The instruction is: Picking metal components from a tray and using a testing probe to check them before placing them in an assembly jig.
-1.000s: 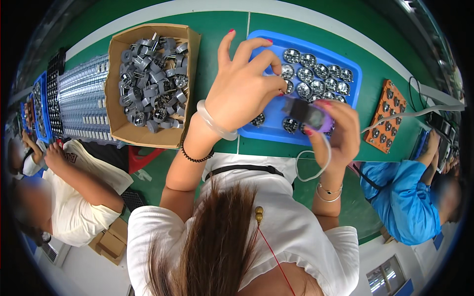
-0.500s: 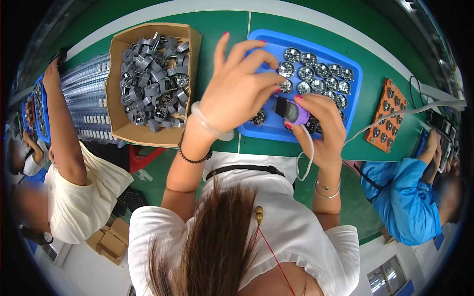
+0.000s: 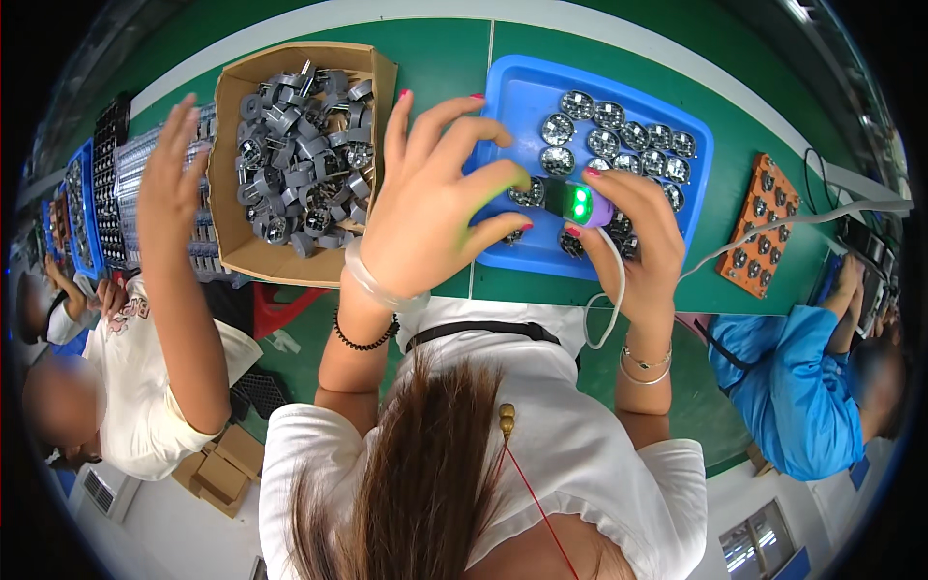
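Note:
In my right hand (image 3: 638,242) is a small purple hand-held device (image 3: 597,209) with a black end and glowing green lights. A pale cable (image 3: 619,290) hangs from it. My left hand (image 3: 435,193) has its thumb and index finger around a round part (image 3: 527,192) with a shiny silver face, right at the device's black end. The other fingers of that hand are spread. Beneath both hands lies a blue tray (image 3: 517,82) with several similar round parts (image 3: 607,143) in rows. My right hand hides some of them.
Left of the tray stands a cardboard box (image 3: 385,92) full of grey round parts with metal pins. An orange board (image 3: 759,227) holding several round parts lies at the right. A co-worker's raised arm (image 3: 169,232) is at the left; another person in blue (image 3: 797,387) sits at the right.
The device has lit up green. My left hand has moved a little left and down, now with a round part at the device's end. The left co-worker's arm has swung rightward.

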Demonstrator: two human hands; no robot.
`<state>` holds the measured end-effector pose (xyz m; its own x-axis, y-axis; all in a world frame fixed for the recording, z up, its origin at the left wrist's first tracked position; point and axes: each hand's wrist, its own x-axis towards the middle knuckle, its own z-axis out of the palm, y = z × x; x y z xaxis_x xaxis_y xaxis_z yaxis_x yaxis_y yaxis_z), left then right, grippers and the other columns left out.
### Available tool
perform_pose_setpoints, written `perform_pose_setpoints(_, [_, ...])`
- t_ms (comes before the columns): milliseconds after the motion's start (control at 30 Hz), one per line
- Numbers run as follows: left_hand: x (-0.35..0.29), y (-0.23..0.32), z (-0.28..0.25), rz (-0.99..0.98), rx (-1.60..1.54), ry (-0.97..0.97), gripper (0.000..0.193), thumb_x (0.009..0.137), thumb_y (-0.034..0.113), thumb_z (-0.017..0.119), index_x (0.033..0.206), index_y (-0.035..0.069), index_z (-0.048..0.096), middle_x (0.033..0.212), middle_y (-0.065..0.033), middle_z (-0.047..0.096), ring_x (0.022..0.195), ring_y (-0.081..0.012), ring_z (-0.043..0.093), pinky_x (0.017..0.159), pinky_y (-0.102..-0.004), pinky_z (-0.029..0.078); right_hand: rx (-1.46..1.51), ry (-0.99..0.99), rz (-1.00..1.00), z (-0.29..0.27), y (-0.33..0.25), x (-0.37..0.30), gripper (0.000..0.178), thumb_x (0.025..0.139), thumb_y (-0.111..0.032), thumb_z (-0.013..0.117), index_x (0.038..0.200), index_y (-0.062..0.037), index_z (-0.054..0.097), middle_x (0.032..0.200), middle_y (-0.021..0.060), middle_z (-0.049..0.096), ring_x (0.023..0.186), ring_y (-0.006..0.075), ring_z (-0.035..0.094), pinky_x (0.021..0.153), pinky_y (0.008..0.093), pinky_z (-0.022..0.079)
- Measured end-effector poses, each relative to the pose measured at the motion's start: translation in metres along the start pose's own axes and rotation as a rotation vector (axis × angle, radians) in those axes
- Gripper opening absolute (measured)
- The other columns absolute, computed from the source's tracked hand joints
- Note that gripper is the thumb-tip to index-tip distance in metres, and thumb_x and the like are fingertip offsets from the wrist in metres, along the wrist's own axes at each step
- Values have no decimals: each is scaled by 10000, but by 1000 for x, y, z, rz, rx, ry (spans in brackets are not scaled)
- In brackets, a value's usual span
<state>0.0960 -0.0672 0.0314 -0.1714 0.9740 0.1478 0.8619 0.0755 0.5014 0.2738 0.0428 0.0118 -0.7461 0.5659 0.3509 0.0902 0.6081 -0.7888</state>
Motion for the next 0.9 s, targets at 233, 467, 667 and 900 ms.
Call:
perform_pose_setpoints(233, [5, 1, 18, 84, -12, 24, 103, 662, 171, 737, 744, 175, 673, 969, 28, 549, 1153, -256, 467, 1047, -553, 221, 63, 220, 148, -7, 10, -23, 435, 667, -44, 777, 1067, 32, 621, 1007, 139, 622, 926, 247, 596, 809, 331, 485])
perform_pose_setpoints(467, [7, 5, 28, 105, 24, 20, 147, 636, 137, 735, 769, 181, 693, 916, 24, 533, 1102, -234, 492, 1042, -559, 223, 109, 11, -22, -21, -4, -27, 407, 648, -41, 755, 1033, 22, 638, 1039, 156, 600, 957, 292, 595, 806, 381, 493])
perform_pose_setpoints(667, [-4, 8, 2, 10, 45, 92, 243, 655, 86, 728, 886, 151, 687, 912, -22, 524, 1048, -257, 520, 1028, -515, 276, 104, -140, -56, -3, -3, -12, 452, 641, 5, 719, 1084, -16, 632, 1046, 121, 602, 937, 287, 592, 810, 368, 485])
perform_pose_setpoints(900, [-25, 7, -5, -18, -53, 52, 246, 623, 208, 777, 820, 113, 665, 919, -40, 516, 1012, -278, 513, 917, -458, 365, 126, -115, -23, -3, 1, -16, 451, 654, 18, 722, 1094, -22, 631, 1047, 117, 608, 936, 279, 595, 809, 369, 487])
